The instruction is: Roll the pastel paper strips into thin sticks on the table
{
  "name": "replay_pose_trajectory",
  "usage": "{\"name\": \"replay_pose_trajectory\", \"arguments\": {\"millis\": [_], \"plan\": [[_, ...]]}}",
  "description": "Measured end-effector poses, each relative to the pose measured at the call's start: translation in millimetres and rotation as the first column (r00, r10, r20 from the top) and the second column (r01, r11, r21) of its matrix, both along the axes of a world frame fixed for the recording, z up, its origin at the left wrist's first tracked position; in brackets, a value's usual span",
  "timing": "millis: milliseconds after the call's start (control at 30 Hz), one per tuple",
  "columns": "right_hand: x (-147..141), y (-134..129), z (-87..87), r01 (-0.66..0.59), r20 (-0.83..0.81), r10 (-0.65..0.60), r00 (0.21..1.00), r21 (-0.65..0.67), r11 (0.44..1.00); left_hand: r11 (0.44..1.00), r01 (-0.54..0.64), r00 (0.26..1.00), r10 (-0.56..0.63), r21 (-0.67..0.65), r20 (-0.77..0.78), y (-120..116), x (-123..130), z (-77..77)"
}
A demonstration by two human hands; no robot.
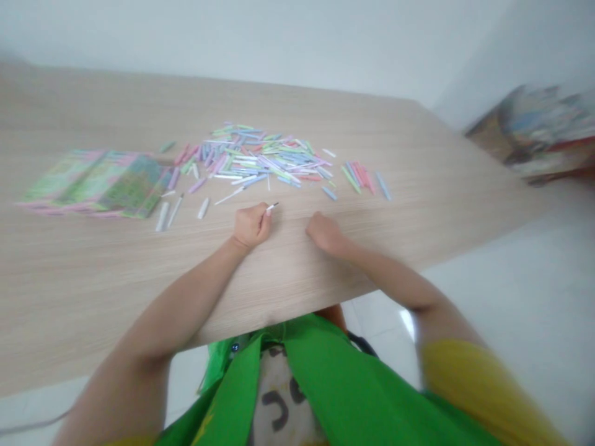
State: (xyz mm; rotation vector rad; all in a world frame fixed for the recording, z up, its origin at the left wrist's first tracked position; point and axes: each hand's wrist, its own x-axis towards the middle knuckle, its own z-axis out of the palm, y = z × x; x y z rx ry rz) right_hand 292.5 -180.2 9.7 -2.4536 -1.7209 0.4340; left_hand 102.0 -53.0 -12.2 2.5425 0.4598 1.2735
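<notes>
My left hand (253,225) is closed in a fist on the table. A white pen piece with a dark, pointed tip (273,206) sticks out between its thumb and fingers. To the right, my right hand (324,232) rests on the tabletop with its fingers curled in. Whether anything is inside that fist is hidden. Beyond both hands lies a loose pile of pastel pen parts (264,158) in blue, green, purple, pink and white. Left of my left hand lie a short white tube (203,208) and a slim white piece with a dark tip (175,210).
Stacked green and pink printed packs (100,183) lie on the left of the wooden table (83,272). Several green and red pen parts (359,177) and a blue one (383,186) sit to the right. A blurred heap of items (548,130) stands beyond the table's right edge.
</notes>
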Motion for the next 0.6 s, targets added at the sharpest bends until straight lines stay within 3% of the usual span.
{"name": "replay_pose_trajectory", "arguments": {"millis": [200,333,400,467,533,600], "plan": [[-16.1,-13.3,10.5,0.126,-0.122,-0.110,0.986,0.130,0.984,0.999,0.006,1.000,-0.008,0.042,0.028,-1.9,0.5,-0.7],[-17.1,-8.4,17.3,0.175,-0.316,-0.085,0.945,0.269,0.947,0.999,-0.043,0.999,0.043,0.019,0.004,-1.8,1.0,-0.8],[-15.2,-2.1,18.2,0.268,-0.553,-0.105,0.827,0.222,0.938,0.997,-0.072,0.997,0.072,0.001,-0.003,-1.5,1.3,-0.8],[-12.6,3.7,17.4,0.341,-0.775,-0.166,0.609,0.067,0.938,0.995,-0.097,0.995,0.097,-0.015,0.000,-1.3,1.6,-1.2],[-10.0,6.9,16.7,0.330,-0.872,-0.225,0.435,-0.079,0.941,0.992,-0.117,0.993,0.118,-0.035,0.008,-1.1,2.2,-2.0],[-8.0,6.8,18.3,0.289,-0.889,-0.248,0.384,-0.139,0.947,0.990,-0.132,0.991,0.133,-0.056,0.016,-0.8,3.1,-3.2]]}}
